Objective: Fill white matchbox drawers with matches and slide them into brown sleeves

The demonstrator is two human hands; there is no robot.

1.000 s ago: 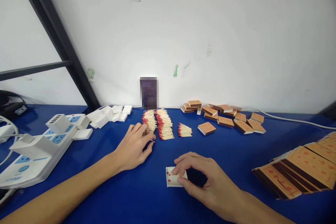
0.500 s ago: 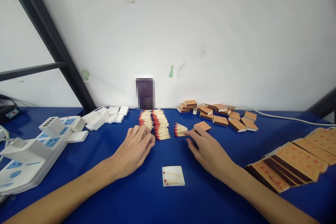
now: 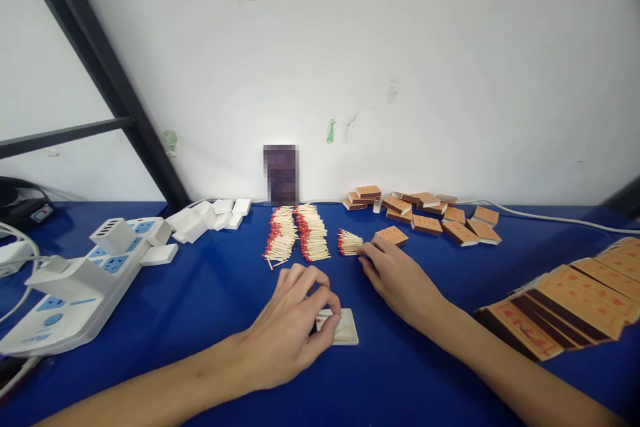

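My left hand (image 3: 295, 320) is over a small white matchbox tray (image 3: 353, 320), with thumb and forefinger pinched together. Pale matchsticks show just beneath the fingertips; I cannot tell whether any is in the pinch. My right hand (image 3: 400, 280) rests on the table by a small pile of red-tipped matchsticks (image 3: 350, 242). Its forefinger touches their plain ends, and the thumb is apart from the forefinger. Beyond my left hand lie two long rows of matchsticks, a left row (image 3: 281, 233) and a right row (image 3: 313, 233).
Brown matchbox sleeves (image 3: 427, 224) lie scattered behind my right hand, one sleeve (image 3: 392, 235) close to it. More sleeves (image 3: 575, 297) lean in a row at the right. White trays (image 3: 203, 217) are heaped at the back left, beside a power strip (image 3: 95, 307) with plugs.
My left hand has moved from the left row of matchsticks toward me and right, over the white tray. The right hand stays by the small pile. The view has shifted slightly.
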